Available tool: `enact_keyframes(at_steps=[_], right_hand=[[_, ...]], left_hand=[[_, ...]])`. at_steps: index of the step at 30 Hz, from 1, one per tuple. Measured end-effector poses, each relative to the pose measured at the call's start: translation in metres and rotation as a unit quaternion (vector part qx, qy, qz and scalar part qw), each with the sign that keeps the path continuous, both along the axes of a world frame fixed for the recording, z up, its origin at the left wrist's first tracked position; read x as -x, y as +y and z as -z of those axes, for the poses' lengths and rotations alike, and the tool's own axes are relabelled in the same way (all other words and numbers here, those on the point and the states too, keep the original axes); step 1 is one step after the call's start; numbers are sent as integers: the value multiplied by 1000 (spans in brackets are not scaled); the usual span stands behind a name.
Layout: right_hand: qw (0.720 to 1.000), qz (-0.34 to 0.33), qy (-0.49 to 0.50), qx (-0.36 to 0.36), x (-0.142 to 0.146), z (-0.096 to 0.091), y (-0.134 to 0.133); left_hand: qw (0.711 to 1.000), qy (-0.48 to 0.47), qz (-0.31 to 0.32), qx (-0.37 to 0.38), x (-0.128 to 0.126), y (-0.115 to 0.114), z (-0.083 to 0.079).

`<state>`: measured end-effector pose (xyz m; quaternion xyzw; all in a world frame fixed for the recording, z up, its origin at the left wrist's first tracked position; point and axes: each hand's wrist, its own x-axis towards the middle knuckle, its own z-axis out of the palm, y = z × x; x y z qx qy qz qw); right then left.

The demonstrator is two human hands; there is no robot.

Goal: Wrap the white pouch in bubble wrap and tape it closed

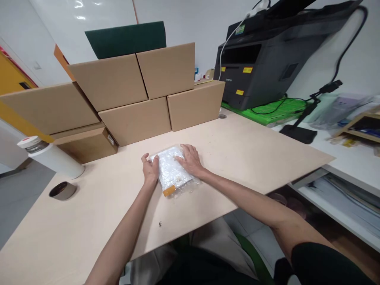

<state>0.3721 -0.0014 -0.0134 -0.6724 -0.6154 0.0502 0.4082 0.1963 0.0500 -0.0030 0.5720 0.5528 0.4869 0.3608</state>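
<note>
A flat packet wrapped in clear bubble wrap (172, 174) lies on the pale wooden table (237, 158), with an orange strip of tape at its near end. My left hand (150, 169) presses against the packet's left edge, fingers curled over it. My right hand (191, 159) lies flat on the packet's top right part, fingers spread.
Stacked cardboard boxes (133, 99) line the table's back. A white bottle (52, 156) lies at the left with a tape roll (62, 190) in front of it. A black printer (267, 59) stands at the back right, beside a phone stand (299, 132).
</note>
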Motion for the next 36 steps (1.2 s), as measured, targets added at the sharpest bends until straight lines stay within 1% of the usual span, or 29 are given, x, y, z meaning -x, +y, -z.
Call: enact_keyframes(at_steps=[1, 2, 3, 4, 5, 6, 8, 9, 11, 14, 18, 21, 24, 27, 30, 31, 33, 36], right_hand=[[998, -8, -55, -23, -1, 2, 2], [994, -31, -96, -39, -3, 3, 3], [989, -62, -125, -49, -5, 5, 4], [984, -93, -143, -54, -7, 7, 6], [979, -119, -154, -55, -9, 9, 7], [976, -138, -159, -51, -10, 10, 8], [972, -161, -166, -31, -13, 12, 11], [971, -167, -170, -14, -14, 12, 12], [968, -174, -178, 28, -15, 11, 14], [963, -176, -187, 76, -14, 7, 16], [960, -177, -193, 97, -11, 2, 16], [958, -174, -197, 114, -10, -4, 15], [954, -176, -204, 135, -10, -13, 14], [950, -189, -219, 113, -6, -21, 16], [949, -219, -206, 91, 1, -21, 19], [949, -227, -197, 92, 3, -19, 20], [950, -234, -186, 94, 4, -13, 22], [941, -258, -198, 93, -1, -6, 21]], left_hand=[[1000, 24, -5, -12, 0, 2, -1], [998, 62, -9, -32, 0, 1, -2], [992, 114, -8, -59, 0, -1, -3], [980, 177, 0, -95, 0, -4, -4], [960, 247, 16, -131, 0, -8, -4], [934, 314, 41, -164, 0, -13, -3], [884, 410, 108, -199, 1, -21, -1], [864, 440, 138, -202, 1, -25, 0], [836, 482, 180, -189, 1, -28, 1], [812, 524, 209, -152, 2, -26, -3], [785, 562, 228, -125, 0, -22, -12], [771, 579, 236, -121, -1, -21, -16], [769, 584, 232, -116, -2, -23, -16], [783, 569, 223, -119, -4, -25, -12], [805, 538, 223, -115, -2, -24, -10], [811, 525, 234, -106, 1, -23, -10], [818, 498, 277, -81, 9, -18, -11], [805, 465, 362, -65, 25, -9, -13]])
